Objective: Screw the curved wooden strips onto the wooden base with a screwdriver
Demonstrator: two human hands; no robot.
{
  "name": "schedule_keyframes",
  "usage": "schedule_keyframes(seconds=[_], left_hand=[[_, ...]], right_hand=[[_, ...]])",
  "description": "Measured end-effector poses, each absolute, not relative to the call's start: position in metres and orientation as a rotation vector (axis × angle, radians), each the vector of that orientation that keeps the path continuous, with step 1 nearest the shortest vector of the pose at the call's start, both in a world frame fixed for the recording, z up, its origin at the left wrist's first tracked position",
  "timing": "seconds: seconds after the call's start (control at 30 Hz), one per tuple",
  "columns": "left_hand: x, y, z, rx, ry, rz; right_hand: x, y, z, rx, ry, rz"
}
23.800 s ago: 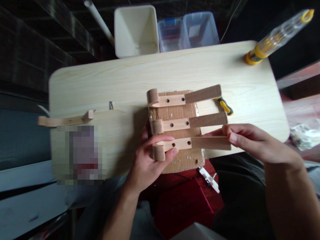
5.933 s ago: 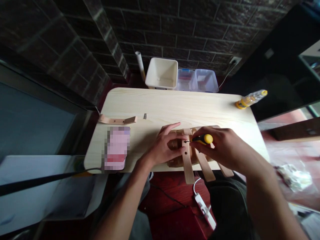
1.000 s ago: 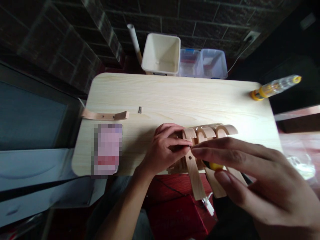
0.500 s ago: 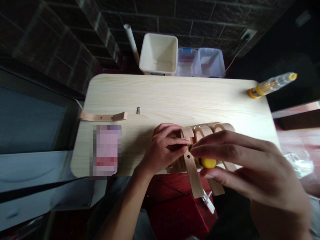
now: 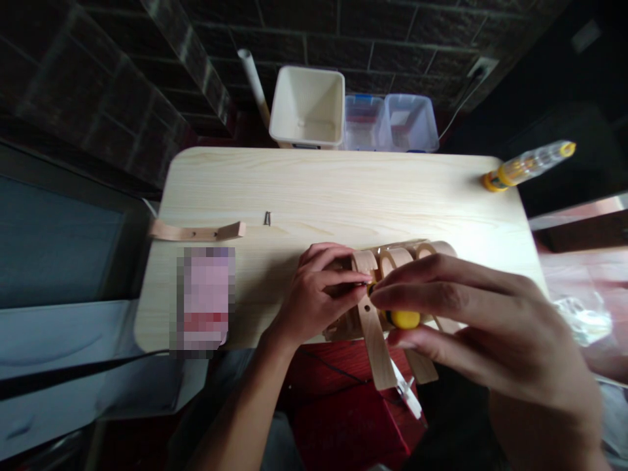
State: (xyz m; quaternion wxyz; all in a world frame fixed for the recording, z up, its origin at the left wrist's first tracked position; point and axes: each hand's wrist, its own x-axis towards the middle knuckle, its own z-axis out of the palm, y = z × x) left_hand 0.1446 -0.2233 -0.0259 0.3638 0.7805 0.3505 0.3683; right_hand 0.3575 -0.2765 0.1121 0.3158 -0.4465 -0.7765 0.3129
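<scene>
My right hand (image 5: 471, 320) is closed around a short yellow screwdriver (image 5: 405, 319), mostly covered by the fingers. My left hand (image 5: 324, 288) pinches thumb and forefinger together at the screwdriver's front end. A small dark thing shows between those fingertips, too hidden to name. Both hands are over a wooden assembly (image 5: 362, 261) with several curved pieces, at the table's front edge. One curved wooden strip (image 5: 377, 350) with a dark hole hangs past that edge, just below the fingertips.
On the table (image 5: 343, 190) lie a few small screws (image 5: 267, 218), a curved wooden strip (image 5: 196, 233) and a blurred-out phone-like thing (image 5: 206, 294). A clear yellow-ended tube (image 5: 530, 167) stands at the far right corner. Bins (image 5: 308, 108) stand behind.
The whole view has shifted slightly, so things sit a little further left. Both hands keep the same grip and place on the wooden assembly.
</scene>
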Motion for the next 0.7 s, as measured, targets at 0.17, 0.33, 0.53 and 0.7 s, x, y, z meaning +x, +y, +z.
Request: schedule_keyframes(seconds=[0.17, 0.33, 0.53, 0.7], left_hand=[[0.1449, -0.2253, -0.0266, 2.015, 0.928, 0.93], [0.1451, -0.227, -0.0271, 2.028, 0.936, 0.948], [0.1448, -0.2267, -0.0288, 2.023, 0.919, 0.982], [0.144, -0.2265, -0.03, 2.015, 0.891, 1.0]], right_hand=[[0.357, -0.2773, 0.113, -1.166, -2.035, 0.845], [0.3582, -0.2763, 0.1124, -1.153, -2.031, 0.865], [0.3595, -0.2759, 0.1087, -1.133, -2.051, 0.855], [0.3597, -0.2759, 0.1075, -1.124, -1.993, 0.868]])
